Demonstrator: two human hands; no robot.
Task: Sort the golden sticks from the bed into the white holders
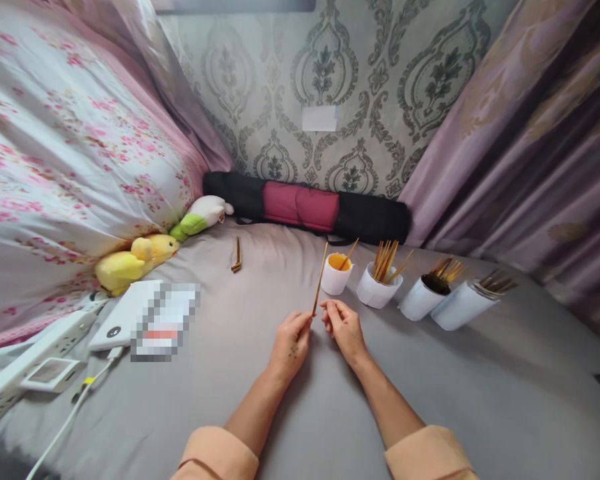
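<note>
My left hand (293, 340) grips a thin brown stick (321, 277) near its lower end, and the stick points up and slightly to the right. Close by on the right is my right hand (344, 327), its fingers curled in and the thumb near the fingertips; whatever they may hold is hidden. Beyond the hands stands a white cup (334, 281) with a yellow inside and a stick leaning in it. To its right, a wider white cup (375, 293) holds several sticks. Two tilted white containers, one shorter (416, 300) and one longer (457, 310), also hold sticks.
Small golden-brown bent pieces (237, 255) lie on the grey sheet (220, 400). At left are a white power bank (125, 313) with a cable, a power strip (45, 353) and plush toys (137, 262). A black and dark-red long bag (300, 205) lies along the wall.
</note>
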